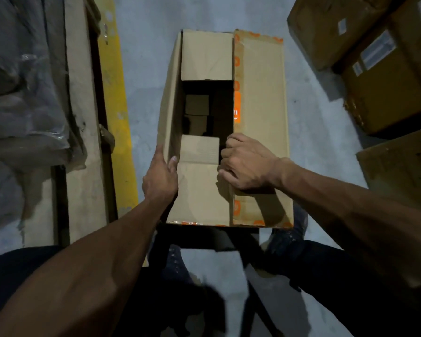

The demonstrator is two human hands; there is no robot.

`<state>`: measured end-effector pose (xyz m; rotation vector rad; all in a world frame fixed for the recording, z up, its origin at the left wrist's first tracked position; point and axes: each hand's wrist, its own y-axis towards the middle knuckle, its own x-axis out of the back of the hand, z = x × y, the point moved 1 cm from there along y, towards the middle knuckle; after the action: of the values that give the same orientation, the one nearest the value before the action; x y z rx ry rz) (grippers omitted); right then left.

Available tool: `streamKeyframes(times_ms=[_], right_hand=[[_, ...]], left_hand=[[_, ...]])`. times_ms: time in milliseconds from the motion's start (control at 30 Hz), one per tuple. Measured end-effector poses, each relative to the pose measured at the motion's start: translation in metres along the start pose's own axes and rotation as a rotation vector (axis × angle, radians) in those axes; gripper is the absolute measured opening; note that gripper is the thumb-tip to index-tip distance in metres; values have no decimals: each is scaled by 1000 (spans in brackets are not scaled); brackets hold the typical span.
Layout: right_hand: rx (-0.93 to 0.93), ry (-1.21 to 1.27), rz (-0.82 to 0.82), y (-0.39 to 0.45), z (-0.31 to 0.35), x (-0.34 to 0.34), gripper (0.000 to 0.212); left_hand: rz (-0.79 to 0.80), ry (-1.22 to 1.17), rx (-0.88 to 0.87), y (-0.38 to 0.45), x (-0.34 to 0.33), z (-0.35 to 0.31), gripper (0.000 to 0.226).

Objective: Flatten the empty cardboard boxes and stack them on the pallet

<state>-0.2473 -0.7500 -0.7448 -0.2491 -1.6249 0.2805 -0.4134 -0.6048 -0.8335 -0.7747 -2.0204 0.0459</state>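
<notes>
A tall cardboard box (260, 76) stands upright on the grey floor in front of me, its top partly open. The right long flap (263, 113), edged with orange tape, lies folded over the top. Short flaps cover the far end (206, 55) and the near end (199, 190), leaving a dark opening (208, 110) between them. My right hand (247, 162) grips the inner edge of the right flap, fingers curled round it. My left hand (161, 177) holds the upright left flap, thumb inside and fingers outside.
A wooden pallet (83, 117) with plastic-wrapped goods (22, 93) lies at the left, next to a yellow floor line (114, 105). Sealed brown cartons (374, 69) are stacked at the right. My legs and shoes are at the box's near end.
</notes>
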Motion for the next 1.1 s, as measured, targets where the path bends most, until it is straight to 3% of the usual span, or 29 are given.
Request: streamKeyframes(times_ms=[167,300,600,733,867,1000,1100], right_hand=[[49,-64,30,-19,-14,38,54],[28,-74,39,-54,-26,65,40],[-152,-259,401,-97,-43,63,28],[-388,-63,357,-108,-51,29,34],[-741,326,277,-109,-50,-4,36],[-1061,731,185,-94,-33,-34,54],[-1222,939,91,-83,-26,-48,56]], left_hand=[[28,-68,-27,-1,5,1,49],[99,-130,-7,-2,7,-3,60],[148,-199,-27,-1,11,-5,65],[155,-216,-8,0,10,-3,64],[151,-215,-11,1,9,-2,64],[160,-197,5,-1,8,-5,63],[164,-200,-20,-2,10,-7,60]])
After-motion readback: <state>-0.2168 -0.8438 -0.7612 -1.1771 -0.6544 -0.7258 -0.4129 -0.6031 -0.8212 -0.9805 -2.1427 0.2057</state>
